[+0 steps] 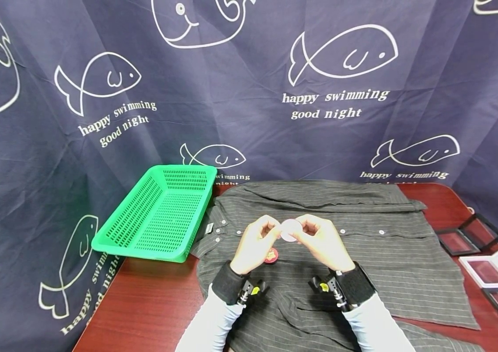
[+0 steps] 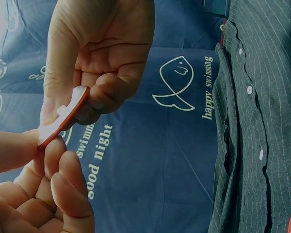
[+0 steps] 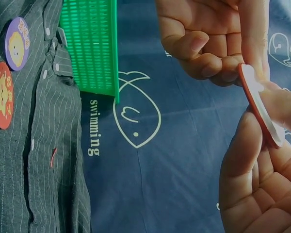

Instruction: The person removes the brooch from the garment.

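Both hands hold a round badge (image 1: 291, 230) up over the dark striped shirt (image 1: 390, 264). My left hand (image 1: 251, 247) pinches its left edge between thumb and fingers, and my right hand (image 1: 326, 247) pinches the right edge. Its white back faces me; the wrist views show a red rim (image 2: 63, 124) and a small raised white part on that back. On the shirt lie a red badge (image 3: 1, 95) with a yellow figure and, beside it, a purple badge (image 3: 17, 43). In the head view the purple one is hidden.
A green plastic basket (image 1: 167, 212) stands at the table's left edge. At the right lie black frames (image 1: 456, 242) and a white frame (image 1: 486, 271), opened out. The reddish-brown table (image 1: 143, 303) shows around the shirt. A blue fish-print curtain (image 1: 240, 98) hangs behind.
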{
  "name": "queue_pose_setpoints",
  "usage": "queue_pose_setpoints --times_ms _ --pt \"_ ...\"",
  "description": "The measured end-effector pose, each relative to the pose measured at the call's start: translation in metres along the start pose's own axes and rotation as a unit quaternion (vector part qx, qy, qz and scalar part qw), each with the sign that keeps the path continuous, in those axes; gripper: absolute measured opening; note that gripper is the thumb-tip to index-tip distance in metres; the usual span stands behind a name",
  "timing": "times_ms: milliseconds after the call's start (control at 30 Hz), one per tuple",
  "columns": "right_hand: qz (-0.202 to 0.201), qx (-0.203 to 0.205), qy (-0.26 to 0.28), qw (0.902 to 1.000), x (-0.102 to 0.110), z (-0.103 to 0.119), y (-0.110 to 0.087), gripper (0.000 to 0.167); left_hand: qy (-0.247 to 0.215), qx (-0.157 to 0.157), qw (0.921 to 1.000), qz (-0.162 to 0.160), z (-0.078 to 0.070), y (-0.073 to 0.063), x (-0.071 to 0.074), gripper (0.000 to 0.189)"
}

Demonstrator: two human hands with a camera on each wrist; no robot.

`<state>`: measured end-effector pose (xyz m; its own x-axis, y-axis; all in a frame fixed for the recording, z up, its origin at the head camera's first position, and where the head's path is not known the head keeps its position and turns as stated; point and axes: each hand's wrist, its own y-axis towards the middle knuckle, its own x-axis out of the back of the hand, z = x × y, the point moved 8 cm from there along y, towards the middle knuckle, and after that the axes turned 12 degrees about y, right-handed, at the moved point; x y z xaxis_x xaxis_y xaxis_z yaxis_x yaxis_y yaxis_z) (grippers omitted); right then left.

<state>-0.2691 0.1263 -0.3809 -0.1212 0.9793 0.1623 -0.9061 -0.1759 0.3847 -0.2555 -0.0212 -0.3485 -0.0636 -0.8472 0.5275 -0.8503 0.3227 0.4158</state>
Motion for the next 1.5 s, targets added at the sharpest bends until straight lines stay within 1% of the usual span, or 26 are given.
queue_pose_setpoints --times_ms 67,233,333,667,900,1067,1333,1433,1500 --pt "-0.001 0.004 -0.002 1.0000 0.000 0.001 0.000 0.007 0.002 0.002 1.0000 0.001 0.007 0.001 -0.003 0.012" --pt "-0.003 0.006 -0.002 1.0000 0.000 0.002 -0.001 0.007 0.005 0.004 1.0000 0.000 0.029 0.004 -0.013 0.012" --pt "-0.004 0.005 -0.002 1.0000 0.000 0.002 -0.001 0.007 0.003 0.005 1.0000 -0.003 0.034 0.004 -0.014 0.012" --pt "-0.009 -0.009 -0.004 0.9999 0.001 0.001 0.000 0.010 -0.005 -0.003 0.9999 -0.013 0.033 0.004 -0.011 0.010" --pt "-0.010 -0.003 0.002 0.9999 0.001 0.005 -0.001 0.010 -0.010 0.005 0.9999 -0.009 0.034 0.005 -0.012 0.011" --pt "-0.010 -0.004 0.007 0.9999 0.001 0.004 -0.001 0.011 -0.011 0.010 0.9998 -0.010 0.034 0.004 -0.010 0.012" --pt "-0.013 -0.007 0.015 0.9998 0.004 0.001 0.000 0.017 -0.017 -0.009 0.9997 -0.014 0.035 0.004 -0.006 0.013" --pt "-0.019 0.001 0.022 0.9996 0.007 0.003 -0.001 0.018 -0.016 -0.009 0.9997 -0.019 0.034 0.004 -0.003 0.014" --pt "-0.025 0.008 0.024 0.9994 0.009 0.005 -0.001 0.019 -0.015 -0.002 0.9997 -0.020 0.034 0.003 -0.002 0.015"
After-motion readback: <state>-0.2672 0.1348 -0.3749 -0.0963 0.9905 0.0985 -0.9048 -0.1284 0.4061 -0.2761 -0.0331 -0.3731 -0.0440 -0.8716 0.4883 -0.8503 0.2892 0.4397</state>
